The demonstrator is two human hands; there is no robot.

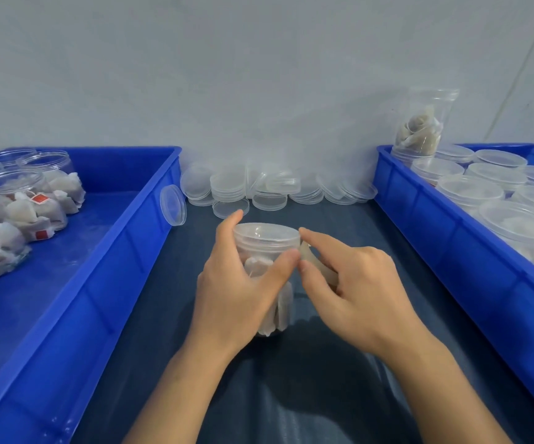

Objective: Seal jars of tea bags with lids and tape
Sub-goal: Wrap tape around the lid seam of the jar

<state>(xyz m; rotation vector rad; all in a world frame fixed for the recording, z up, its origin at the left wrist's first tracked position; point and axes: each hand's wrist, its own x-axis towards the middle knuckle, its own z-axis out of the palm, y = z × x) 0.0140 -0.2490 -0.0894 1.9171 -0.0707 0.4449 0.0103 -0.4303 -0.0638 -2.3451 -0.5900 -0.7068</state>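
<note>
While the head view looks down on a dark blue surface (163, 331), a clear round plastic jar of white tea bags (267, 251) stands upright at its middle, a clear lid on its mouth. The left hand (240, 283) wraps round the jar's near side, thumb across the front and fingers curled behind it. The right hand (355, 283) pinches a pale strip, seemingly tape (315, 261), between thumb and forefinger just beside the jar's rim, touching the left thumb tip. Behind, against the wall, lies a heap of loose clear round lids (272, 187). A blue plastic crate on the left (105, 267) holds open jars with tea bags (34, 200); a blue plastic crate on the right (435, 219) holds lidded jars (470, 190).
</note>
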